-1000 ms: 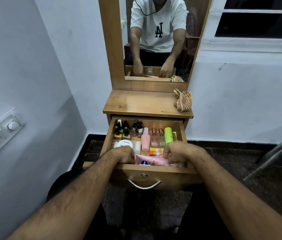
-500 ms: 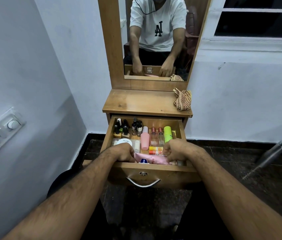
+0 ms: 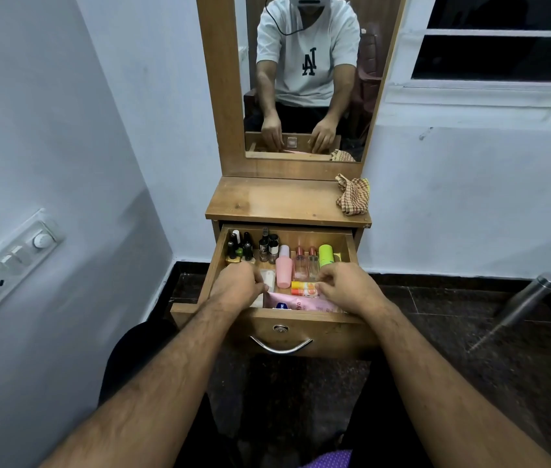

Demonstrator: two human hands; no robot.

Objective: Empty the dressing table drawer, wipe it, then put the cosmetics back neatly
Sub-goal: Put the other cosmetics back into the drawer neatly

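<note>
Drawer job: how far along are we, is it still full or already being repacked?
Done: the drawer is pulled open, and a checked cloth waits on the tabletop. Whether this is unloading or repacking cannot be told: bottles stand in rows at the back and nothing sits on top. In hand: the left hand and right hand are among the front items, by the pink pouch. Left: uncertain.

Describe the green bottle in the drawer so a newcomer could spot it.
Find the open wooden drawer under the dressing table top. In its back row, rightmost, stands a lime-green cylindrical bottle, beside two clear bottles with reddish caps. It is the only bright green, opaque item there.
</note>
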